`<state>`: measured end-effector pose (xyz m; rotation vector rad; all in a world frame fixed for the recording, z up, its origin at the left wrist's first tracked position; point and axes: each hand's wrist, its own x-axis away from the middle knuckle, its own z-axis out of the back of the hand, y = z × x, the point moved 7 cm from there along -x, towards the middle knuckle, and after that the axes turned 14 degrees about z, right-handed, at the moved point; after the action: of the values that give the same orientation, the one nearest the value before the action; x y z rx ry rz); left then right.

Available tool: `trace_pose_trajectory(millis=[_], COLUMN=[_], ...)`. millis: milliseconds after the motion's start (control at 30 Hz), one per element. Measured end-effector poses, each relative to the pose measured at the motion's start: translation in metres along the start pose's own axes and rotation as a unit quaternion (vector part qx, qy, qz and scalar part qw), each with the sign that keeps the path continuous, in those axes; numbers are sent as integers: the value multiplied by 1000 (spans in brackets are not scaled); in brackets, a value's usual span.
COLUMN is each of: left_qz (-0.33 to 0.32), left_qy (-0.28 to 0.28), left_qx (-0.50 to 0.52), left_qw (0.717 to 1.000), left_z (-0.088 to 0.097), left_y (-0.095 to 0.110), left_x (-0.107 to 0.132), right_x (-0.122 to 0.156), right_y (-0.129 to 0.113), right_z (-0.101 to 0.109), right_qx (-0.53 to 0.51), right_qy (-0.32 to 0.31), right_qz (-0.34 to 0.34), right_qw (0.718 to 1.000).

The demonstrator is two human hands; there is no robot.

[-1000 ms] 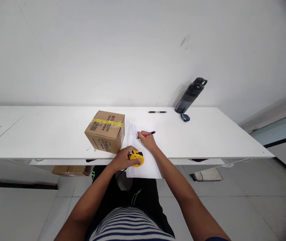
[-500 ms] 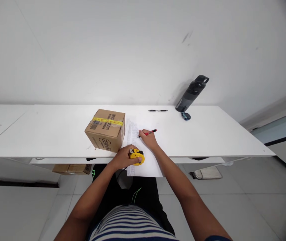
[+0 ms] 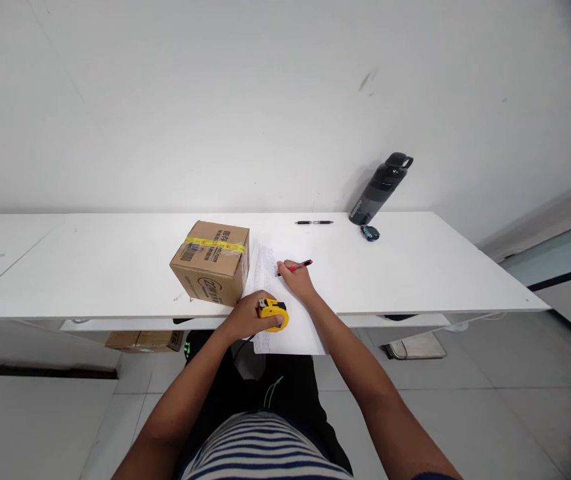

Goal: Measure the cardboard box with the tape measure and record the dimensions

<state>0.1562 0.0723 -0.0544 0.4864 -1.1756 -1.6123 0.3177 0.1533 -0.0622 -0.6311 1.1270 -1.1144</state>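
My left hand [image 3: 249,313] is closed around a yellow tape measure [image 3: 274,315], over the lower part of a white sheet of paper [image 3: 293,333]. In my right hand [image 3: 295,278] is a red and black pen [image 3: 300,266], its tip down at the paper. Dense handwriting runs along the sheet's left side, and its lower end hangs past the desk's front edge. Just left of the paper stands a cardboard box [image 3: 210,260] with yellow tape across its top; my left hand is close to its near right corner.
A black pen [image 3: 314,222] lies toward the back of the white desk [image 3: 405,273]. Right of it stand a dark water bottle [image 3: 380,189] and a small dark blue object [image 3: 369,233]. Below the desk is another cardboard box [image 3: 144,341]. A white wall [image 3: 165,107] rises behind.
The view has shifted slightly. Both hands keep their hold on the tape measure and the pen, at nearly the same places over the paper.
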Motion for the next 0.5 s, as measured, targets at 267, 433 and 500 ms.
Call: trace_pose_trajectory(millis=[267, 433, 500], left_qz=[6, 3, 2], left_qy=[-3, -12, -12], left_qx=[12, 29, 34], left_qw=[1000, 999, 999], left_z=[-1, -1, 0], left_y=[-3, -3, -2], left_x=[1, 1, 1], right_x=[1, 1, 0], right_y=[1, -1, -2], right_z=[-2, -2, -2], right_qx=[0, 3, 5], right_qy=[-3, 6, 11], right_qz=[7, 13, 12], right_qw=[1000, 1000, 1000])
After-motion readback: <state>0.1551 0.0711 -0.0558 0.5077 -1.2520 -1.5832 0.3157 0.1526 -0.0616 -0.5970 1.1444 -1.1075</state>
